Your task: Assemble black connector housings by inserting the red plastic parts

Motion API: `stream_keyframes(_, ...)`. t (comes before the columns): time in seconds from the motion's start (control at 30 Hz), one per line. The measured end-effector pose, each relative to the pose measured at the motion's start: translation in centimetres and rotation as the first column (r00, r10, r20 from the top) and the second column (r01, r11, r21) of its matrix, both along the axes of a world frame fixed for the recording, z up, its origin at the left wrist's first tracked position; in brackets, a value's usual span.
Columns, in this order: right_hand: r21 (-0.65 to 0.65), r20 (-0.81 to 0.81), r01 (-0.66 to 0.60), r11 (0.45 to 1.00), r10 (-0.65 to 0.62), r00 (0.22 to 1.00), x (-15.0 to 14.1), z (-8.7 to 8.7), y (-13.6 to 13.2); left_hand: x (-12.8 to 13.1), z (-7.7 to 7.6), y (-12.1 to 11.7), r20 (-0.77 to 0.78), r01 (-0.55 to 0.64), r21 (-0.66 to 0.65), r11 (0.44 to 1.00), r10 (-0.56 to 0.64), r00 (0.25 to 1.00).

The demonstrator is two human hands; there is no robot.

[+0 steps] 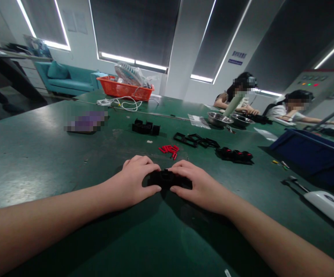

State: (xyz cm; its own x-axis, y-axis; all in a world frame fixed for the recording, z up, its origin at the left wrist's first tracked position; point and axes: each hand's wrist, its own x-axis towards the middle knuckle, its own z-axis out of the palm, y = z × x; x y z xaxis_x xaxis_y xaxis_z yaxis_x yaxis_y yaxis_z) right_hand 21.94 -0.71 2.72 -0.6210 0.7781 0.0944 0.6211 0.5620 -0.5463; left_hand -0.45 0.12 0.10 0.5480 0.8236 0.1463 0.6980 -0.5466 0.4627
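Note:
Between my two hands a black plastic part [167,177] rests low over the green table [103,238]. My left hand [136,179] grips its left end, thumb in front and fingers behind. On the right end my right hand [194,182] holds it the same way. Just beyond lie several small red pieces [169,150]. Farther back sits a group of black plastic parts [146,127], with black rectangular frames [196,140] to its right. Black parts with red pieces in them [234,155] lie farther right.
A blue bin [314,150] and a white handled tool [330,204] are at the right. Metal bowls [219,119] stand near two people at the far side. An orange basket [123,89] with a fan and a white cable [126,104] are at the back. A blurred purple object [86,121] lies left.

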Motion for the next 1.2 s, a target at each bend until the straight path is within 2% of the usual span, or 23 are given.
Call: stream_keyframes(1.2, -0.004, 0.02, 0.007, 1.0, -0.006, 1.0, -0.03, 0.23, -0.13, -0.1, -0.02, -0.04, 0.02, 0.008, 0.011, 1.0, -0.009, 1.0)
